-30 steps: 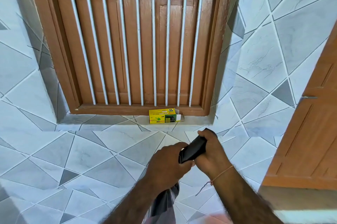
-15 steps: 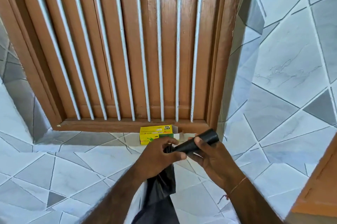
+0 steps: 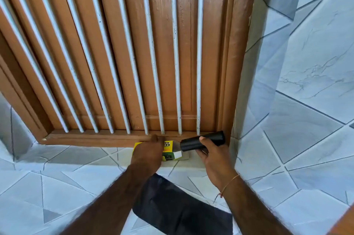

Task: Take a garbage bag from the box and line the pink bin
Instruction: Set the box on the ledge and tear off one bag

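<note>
Two hands: right hand [image 3: 212, 155] grips black bag roll [image 3: 202, 141]; left hand [image 3: 148, 151] covers yellow box [image 3: 168, 149], print unreadable.

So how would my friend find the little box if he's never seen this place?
Look at the big brown wooden window with grey metal bars. Follow it down to the tiled ledge beneath its bottom right corner. There sits a small yellow and green cardboard box, the only brightly coloured thing, beside the black roll.

The print on the yellow box [image 3: 168, 145] is too small to read.
</note>
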The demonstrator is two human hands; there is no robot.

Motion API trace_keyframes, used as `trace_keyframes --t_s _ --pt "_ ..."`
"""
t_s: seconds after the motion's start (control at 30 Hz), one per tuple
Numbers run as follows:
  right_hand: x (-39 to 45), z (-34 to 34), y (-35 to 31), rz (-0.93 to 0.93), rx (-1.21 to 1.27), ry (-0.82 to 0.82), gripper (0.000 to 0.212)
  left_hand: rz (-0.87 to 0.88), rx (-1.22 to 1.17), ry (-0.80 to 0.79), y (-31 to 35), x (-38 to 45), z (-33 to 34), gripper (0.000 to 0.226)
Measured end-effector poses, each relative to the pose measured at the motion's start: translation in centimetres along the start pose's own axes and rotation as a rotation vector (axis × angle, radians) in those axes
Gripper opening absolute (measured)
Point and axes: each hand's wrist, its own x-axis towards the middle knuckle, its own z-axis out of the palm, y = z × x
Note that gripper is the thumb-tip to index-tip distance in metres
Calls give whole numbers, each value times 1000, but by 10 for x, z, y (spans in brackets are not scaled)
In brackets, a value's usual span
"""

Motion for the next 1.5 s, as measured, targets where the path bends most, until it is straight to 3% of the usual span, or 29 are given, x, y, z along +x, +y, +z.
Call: trace_keyframes --t_s 0.27,0.63,0.93,1.17,1.3,1.4,1.5 --pt "-22 21 7 -68 17 -49 65 -40 -435 147 -25 -30 5 54" --pt "-115 65 14 -379 -536 60 48 -51 -789 268 -74 -74 -3 62" --pt "-151 82 13 -408 -625 120 53 50 -772 261 -76 -107 -14 62" --pt "-164 92 6 -559 -504 160 57 38 -847 211 -60 -121 -24 61" --pt "-163 85 5 -659 -613 123 64 22 -863 234 -49 -121 -30 60" --pt "-156 74 2 -669 -716 109 55 23 -880 253 -34 -119 -36 62" --pt "-147 61 7 -686 -851 81 28 30 -924 247 -20 -118 -41 61"
